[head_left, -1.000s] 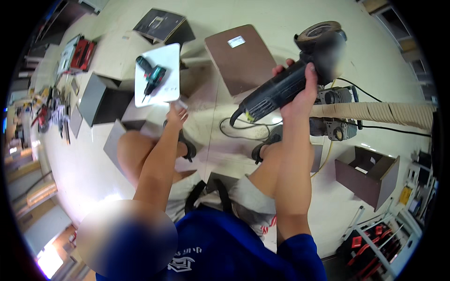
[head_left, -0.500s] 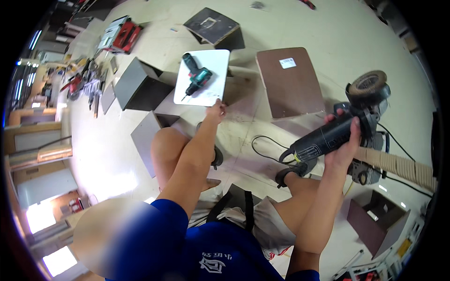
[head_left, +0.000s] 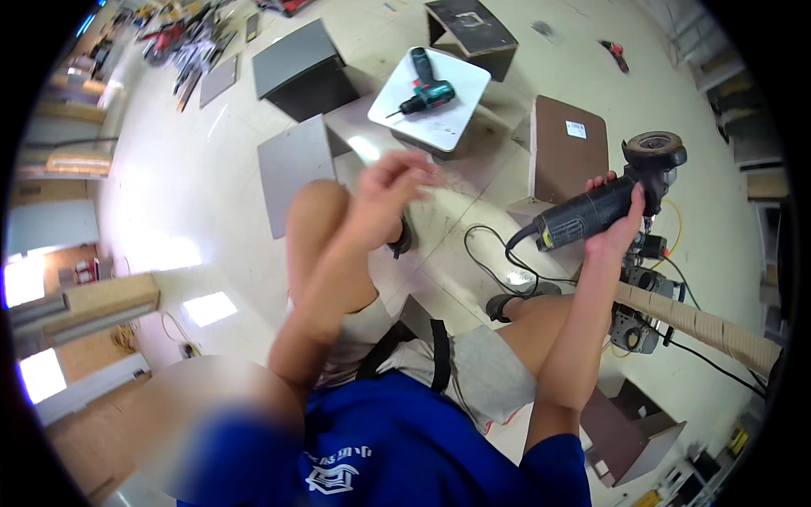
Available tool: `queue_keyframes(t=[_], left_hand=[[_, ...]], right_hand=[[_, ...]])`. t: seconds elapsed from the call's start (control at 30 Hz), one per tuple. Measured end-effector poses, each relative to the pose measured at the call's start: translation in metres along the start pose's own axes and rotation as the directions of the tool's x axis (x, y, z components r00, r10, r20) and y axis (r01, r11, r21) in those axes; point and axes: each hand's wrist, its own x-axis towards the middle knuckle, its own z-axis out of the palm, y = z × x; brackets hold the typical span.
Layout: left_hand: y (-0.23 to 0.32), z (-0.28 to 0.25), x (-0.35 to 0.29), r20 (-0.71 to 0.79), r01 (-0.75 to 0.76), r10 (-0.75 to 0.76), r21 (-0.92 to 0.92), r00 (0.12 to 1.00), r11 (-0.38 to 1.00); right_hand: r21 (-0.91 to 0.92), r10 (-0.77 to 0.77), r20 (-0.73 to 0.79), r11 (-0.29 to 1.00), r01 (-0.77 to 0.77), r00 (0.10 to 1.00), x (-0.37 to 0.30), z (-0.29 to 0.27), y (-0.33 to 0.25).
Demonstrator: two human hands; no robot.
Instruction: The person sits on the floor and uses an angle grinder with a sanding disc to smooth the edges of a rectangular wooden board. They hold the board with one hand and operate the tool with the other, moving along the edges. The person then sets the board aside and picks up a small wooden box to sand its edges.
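My right hand (head_left: 621, 221) is wrapped round the black body of an angle grinder (head_left: 586, 215), held up above the floor with its cord hanging down. The grinder's round disc (head_left: 655, 144) sits at the upper right end, partly under a guard. My left hand (head_left: 390, 196) is in the air over my left knee, its fingers smeared by motion; whether they hold anything I cannot make out. Just beyond it is a small white-topped stool (head_left: 405, 119), and a green and black cordless drill (head_left: 429, 95) lies on that top.
Grey box-like pieces (head_left: 297, 160) stand left of the stool, a dark one (head_left: 473, 32) behind it. A brown panelled box (head_left: 568, 156) is to the right. Black cord (head_left: 477, 253) loops on the floor. A wrapped beige hose (head_left: 701, 325) and machine (head_left: 634, 329) are at my right.
My left hand has come off the stool's near edge and moved back toward me. My right hand still grips the grinder. The view has shifted, so the stool and boxes appear farther right and higher.
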Motion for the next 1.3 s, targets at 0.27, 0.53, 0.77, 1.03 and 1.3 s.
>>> queue_keyframes(t=[0.27,0.53,0.77,1.03,1.3], left_hand=[[0.007,-0.242,-0.109,-0.31,0.014,0.344,0.761,0.886,0.649],[-0.161,-0.315,-0.109,-0.204,0.223,0.217,0.973,0.955,-0.067],[-0.172,-0.303,-0.09,-0.197,0.246,0.298,0.96,0.934,-0.137],[-0.148,-0.283,-0.035,-0.41,0.294,0.15,0.823,0.9,0.485],[-0.077,-0.181,-0.139,0.005,0.441,-0.456,-0.266,0.89,0.857]], right_hand=[[-0.251,0.009,0.208,0.967,0.045,0.978,-0.006,0.074,0.016],[-0.369,-0.165,0.271,0.892,0.261,0.948,-0.03,0.126,-0.046],[-0.302,-0.214,0.224,0.913,0.276,0.951,-0.059,0.126,-0.04],[0.257,-0.051,0.055,0.966,0.036,0.997,-0.032,0.118,0.087],[0.274,0.114,-0.004,0.956,-0.109,0.993,-0.021,0.079,0.099]])
